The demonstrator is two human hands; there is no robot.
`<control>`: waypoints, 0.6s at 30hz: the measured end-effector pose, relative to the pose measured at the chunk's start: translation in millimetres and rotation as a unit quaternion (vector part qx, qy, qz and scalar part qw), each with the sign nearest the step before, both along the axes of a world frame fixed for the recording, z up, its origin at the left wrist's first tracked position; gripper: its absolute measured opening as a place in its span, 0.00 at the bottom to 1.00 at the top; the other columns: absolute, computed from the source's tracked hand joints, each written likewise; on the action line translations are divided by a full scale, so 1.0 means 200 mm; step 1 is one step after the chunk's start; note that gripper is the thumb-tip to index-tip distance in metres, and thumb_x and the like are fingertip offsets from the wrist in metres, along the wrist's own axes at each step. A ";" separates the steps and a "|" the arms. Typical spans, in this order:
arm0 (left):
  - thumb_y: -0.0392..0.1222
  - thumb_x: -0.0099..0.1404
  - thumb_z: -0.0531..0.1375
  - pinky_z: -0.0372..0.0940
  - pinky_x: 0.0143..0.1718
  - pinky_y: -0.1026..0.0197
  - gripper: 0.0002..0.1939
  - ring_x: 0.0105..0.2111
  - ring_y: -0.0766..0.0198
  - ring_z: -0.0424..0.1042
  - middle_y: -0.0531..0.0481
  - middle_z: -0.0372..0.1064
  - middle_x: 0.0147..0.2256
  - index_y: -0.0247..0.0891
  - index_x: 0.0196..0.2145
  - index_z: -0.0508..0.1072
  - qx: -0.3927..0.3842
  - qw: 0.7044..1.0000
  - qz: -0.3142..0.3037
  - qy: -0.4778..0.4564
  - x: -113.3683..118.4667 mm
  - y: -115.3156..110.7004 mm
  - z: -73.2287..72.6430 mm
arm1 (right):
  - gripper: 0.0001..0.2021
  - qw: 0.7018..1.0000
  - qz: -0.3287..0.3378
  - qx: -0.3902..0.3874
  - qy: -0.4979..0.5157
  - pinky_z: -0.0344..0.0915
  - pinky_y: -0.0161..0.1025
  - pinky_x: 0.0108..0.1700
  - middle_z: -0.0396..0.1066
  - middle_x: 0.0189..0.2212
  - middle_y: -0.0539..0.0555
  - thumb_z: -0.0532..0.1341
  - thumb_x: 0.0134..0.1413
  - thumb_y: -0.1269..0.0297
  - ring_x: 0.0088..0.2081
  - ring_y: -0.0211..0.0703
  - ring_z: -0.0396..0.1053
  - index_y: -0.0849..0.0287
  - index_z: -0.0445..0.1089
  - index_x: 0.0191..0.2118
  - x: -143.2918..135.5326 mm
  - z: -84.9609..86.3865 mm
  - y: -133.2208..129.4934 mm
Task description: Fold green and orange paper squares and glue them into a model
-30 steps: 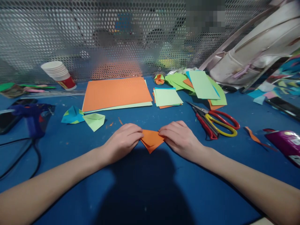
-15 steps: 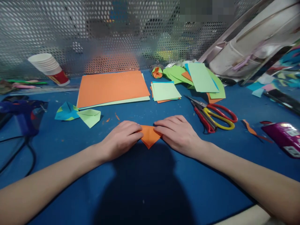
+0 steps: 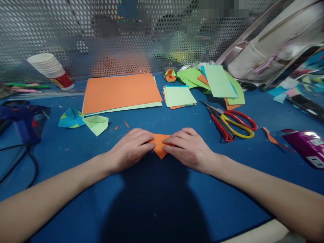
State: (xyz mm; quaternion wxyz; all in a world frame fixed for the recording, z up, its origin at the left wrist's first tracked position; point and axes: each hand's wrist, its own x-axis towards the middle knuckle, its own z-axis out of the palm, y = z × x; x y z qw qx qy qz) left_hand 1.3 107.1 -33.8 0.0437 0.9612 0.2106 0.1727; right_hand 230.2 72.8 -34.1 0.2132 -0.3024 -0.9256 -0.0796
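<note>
A small folded piece of orange paper (image 3: 161, 148) lies on the blue table, one corner pointing toward me. My left hand (image 3: 134, 146) grips its left side, thumb on top and the other fingers around the far edge. On the right side, my right hand (image 3: 191, 148) holds the paper between thumb and fingers, covering that corner. Left of my hands rest a folded light green paper piece (image 3: 96, 125) and a folded blue and green one (image 3: 71, 118).
Behind are orange sheets (image 3: 121, 92), small green squares (image 3: 179, 96), a paper flower (image 3: 170, 75) and green scraps (image 3: 221, 81). Scissors (image 3: 238, 125) lie right, near a purple object (image 3: 306, 146). A glue gun (image 3: 24, 121) and paper cups (image 3: 50, 71) stand left, before a perforated metal panel (image 3: 101, 33).
My right thumb and fingers have slid inward and cover more of the orange paper's right side. My left hand stays nearly still. The view has shifted slightly.
</note>
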 end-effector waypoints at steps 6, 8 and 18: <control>0.33 0.66 0.48 0.62 0.44 0.56 0.13 0.41 0.60 0.69 0.45 0.73 0.38 0.39 0.35 0.73 0.000 1.000 -0.002 -0.008 0.00 0.00 0.01 | 0.09 1.000 0.001 -0.010 -0.006 0.52 0.40 0.41 0.75 0.35 0.47 0.54 0.58 0.73 0.36 0.38 0.66 0.56 0.71 0.36 0.00 -0.01 0.00; 0.33 0.66 0.48 0.62 0.44 0.56 0.13 0.41 0.60 0.69 0.45 0.73 0.38 0.38 0.35 0.73 0.020 1.000 -0.005 -0.004 0.00 0.00 0.00 | 0.09 1.000 0.003 -0.014 -0.006 0.51 0.40 0.42 0.75 0.35 0.47 0.54 0.58 0.73 0.36 0.38 0.66 0.56 0.71 0.35 0.00 -0.01 0.00; 0.30 0.63 0.51 0.66 0.41 0.56 0.10 0.39 0.60 0.70 0.43 0.73 0.37 0.34 0.34 0.72 0.075 0.996 -0.032 -0.045 0.01 -0.01 0.02 | 0.09 1.000 0.002 -0.008 -0.010 0.51 0.40 0.41 0.75 0.35 0.48 0.53 0.58 0.72 0.36 0.38 0.66 0.57 0.71 0.36 0.00 -0.01 0.01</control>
